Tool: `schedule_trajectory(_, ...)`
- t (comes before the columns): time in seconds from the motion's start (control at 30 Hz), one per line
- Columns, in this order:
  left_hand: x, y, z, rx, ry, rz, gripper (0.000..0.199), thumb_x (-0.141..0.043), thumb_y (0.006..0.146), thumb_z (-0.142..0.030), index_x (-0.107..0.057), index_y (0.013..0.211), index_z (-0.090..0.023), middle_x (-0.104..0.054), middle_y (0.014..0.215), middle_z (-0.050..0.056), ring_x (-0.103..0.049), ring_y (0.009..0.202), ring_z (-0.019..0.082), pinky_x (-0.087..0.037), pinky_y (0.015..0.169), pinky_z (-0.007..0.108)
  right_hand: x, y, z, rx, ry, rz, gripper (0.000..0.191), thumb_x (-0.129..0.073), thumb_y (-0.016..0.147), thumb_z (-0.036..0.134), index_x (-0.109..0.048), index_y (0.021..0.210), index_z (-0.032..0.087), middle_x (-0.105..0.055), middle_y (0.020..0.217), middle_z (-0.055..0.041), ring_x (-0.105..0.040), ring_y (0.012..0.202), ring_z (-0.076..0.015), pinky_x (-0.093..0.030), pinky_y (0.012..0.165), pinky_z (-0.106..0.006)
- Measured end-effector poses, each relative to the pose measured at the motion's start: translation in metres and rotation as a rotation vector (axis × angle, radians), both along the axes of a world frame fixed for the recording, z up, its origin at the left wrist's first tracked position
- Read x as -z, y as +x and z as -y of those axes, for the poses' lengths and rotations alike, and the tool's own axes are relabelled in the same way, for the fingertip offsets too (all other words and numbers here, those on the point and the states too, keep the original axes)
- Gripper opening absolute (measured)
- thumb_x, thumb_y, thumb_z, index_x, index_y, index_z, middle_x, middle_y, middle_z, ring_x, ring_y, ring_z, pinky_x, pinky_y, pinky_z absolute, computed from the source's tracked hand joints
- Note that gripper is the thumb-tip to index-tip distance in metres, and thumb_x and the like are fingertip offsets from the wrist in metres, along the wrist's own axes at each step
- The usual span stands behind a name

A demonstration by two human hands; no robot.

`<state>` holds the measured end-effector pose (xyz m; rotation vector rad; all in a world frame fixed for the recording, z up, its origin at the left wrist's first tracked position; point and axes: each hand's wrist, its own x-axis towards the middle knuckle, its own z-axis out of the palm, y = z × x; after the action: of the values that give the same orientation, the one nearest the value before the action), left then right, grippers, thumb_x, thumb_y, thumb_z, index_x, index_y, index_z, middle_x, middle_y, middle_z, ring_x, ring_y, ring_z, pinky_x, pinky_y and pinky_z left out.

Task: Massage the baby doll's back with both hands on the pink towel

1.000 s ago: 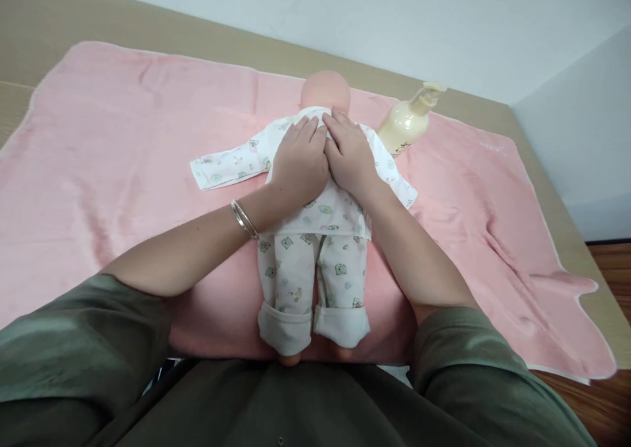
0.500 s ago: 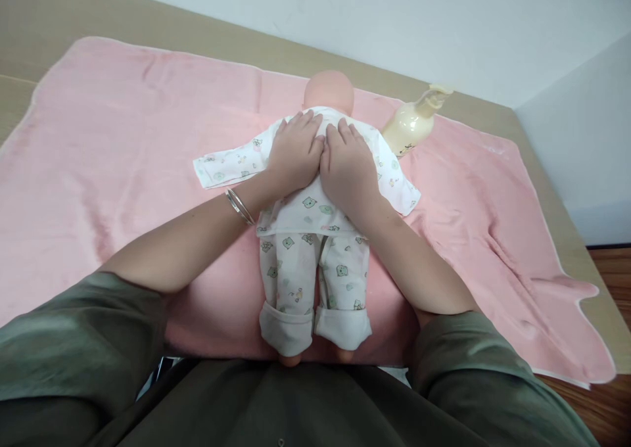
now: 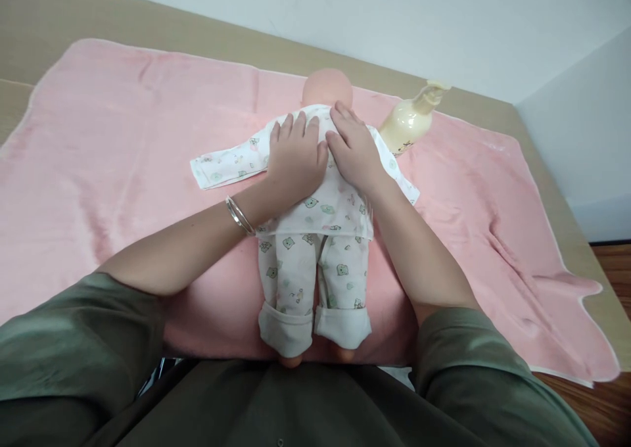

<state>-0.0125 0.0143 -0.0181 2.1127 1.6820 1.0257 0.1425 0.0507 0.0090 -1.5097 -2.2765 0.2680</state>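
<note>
A baby doll [image 3: 327, 87] lies on the pink blanket, its bare round head away from me and its feet at the near edge. It wears a white printed top [image 3: 320, 220] and matching trousers [image 3: 296, 273] with turned-up cuffs. My left hand [image 3: 297, 161] rests flat on the left side of the doll's upper body, fingers spread. On the other side, higher up near the neck, my right hand [image 3: 355, 148] lies flat on the top. Neither hand grips anything. The palms are hidden against the cloth, and the doll's face does not show.
A cream-coloured pump bottle [image 3: 407, 125] lies tilted on the blanket, right of the doll's head. The pink blanket [image 3: 148, 118] covers much of the wooden table [image 3: 197, 29], and its right corner hangs past the edge. A white wall [image 3: 394, 26] stands behind.
My right hand has slid up the doll's upper body towards the neck. My left hand has shifted slightly down and its fingers are spread wider. The doll and bottle lie as before.
</note>
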Motion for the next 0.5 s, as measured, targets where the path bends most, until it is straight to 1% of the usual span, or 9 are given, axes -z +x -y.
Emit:
schedule_trajectory(0.1, -0.002, 0.007, 0.012, 0.036, 0.027, -0.012, 0.056, -0.039, 0.103, -0.043, -0.052, 0.152, -0.019, -0.044, 0.169, 0.015, -0.03, 0.163, 0.039, -0.014, 0.138, 0.064, 0.003, 0.002, -0.001, -0.001, 0.013, -0.028, 0.06, -0.03, 0.108, 0.047, -0.047, 0.16, 0.023, -0.037, 0.173, -0.004, -0.031, 0.165, -0.0275, -0.025, 0.138, -0.056)
schedule_trajectory(0.17, 0.0, 0.007, 0.011, 0.072, 0.038, -0.001, 0.056, -0.041, 0.102, -0.043, -0.053, 0.152, -0.022, -0.045, 0.169, 0.012, -0.031, 0.163, 0.037, -0.016, 0.138, 0.062, 0.004, 0.002, 0.0, -0.005, 0.021, -0.039, 0.06, -0.029, 0.109, 0.051, -0.049, 0.159, 0.025, -0.04, 0.172, -0.0033, -0.032, 0.164, -0.028, -0.025, 0.138, -0.057)
schedule_trajectory(0.23, 0.003, 0.002, 0.003, 0.093, 0.031, 0.019, 0.055, -0.044, 0.1, -0.044, -0.054, 0.151, -0.026, -0.047, 0.168, 0.009, -0.033, 0.162, 0.036, -0.018, 0.138, 0.06, 0.004, 0.001, 0.003, 0.004, 0.026, -0.039, 0.06, -0.029, 0.109, 0.051, -0.05, 0.158, 0.024, -0.042, 0.171, -0.0054, -0.034, 0.163, -0.0299, -0.026, 0.137, -0.059)
schedule_trajectory(0.33, 0.008, -0.008, -0.015, 0.097, 0.007, 0.044, 0.053, -0.045, 0.1, -0.045, -0.056, 0.149, -0.029, -0.051, 0.165, 0.006, -0.036, 0.16, 0.034, -0.02, 0.138, 0.057, 0.003, -0.006, 0.012, 0.052, 0.042, -0.013, 0.061, -0.028, 0.109, 0.045, -0.05, 0.158, 0.016, -0.044, 0.169, -0.0118, -0.036, 0.161, -0.0343, -0.027, 0.136, -0.062)
schedule_trajectory(0.43, 0.011, -0.018, -0.031, 0.106, 0.004, 0.051, 0.052, -0.042, 0.102, -0.047, -0.059, 0.146, -0.027, -0.059, 0.158, 0.009, -0.046, 0.154, 0.032, -0.028, 0.136, 0.052, 0.002, -0.018, 0.029, 0.089, 0.064, 0.045, 0.061, -0.027, 0.107, 0.037, -0.046, 0.158, 0.009, -0.043, 0.169, -0.0175, -0.034, 0.161, -0.0381, -0.027, 0.134, -0.064)
schedule_trajectory(0.5, 0.012, -0.023, -0.037, 0.121, 0.02, 0.022, 0.052, -0.035, 0.104, -0.047, -0.059, 0.145, -0.024, -0.064, 0.15, 0.012, -0.051, 0.149, 0.033, -0.035, 0.132, 0.054, 0.001, -0.026, 0.042, 0.079, 0.085, 0.08, 0.06, -0.026, 0.106, 0.033, -0.045, 0.159, 0.01, -0.04, 0.17, -0.0168, -0.031, 0.163, -0.0392, -0.025, 0.134, -0.066)
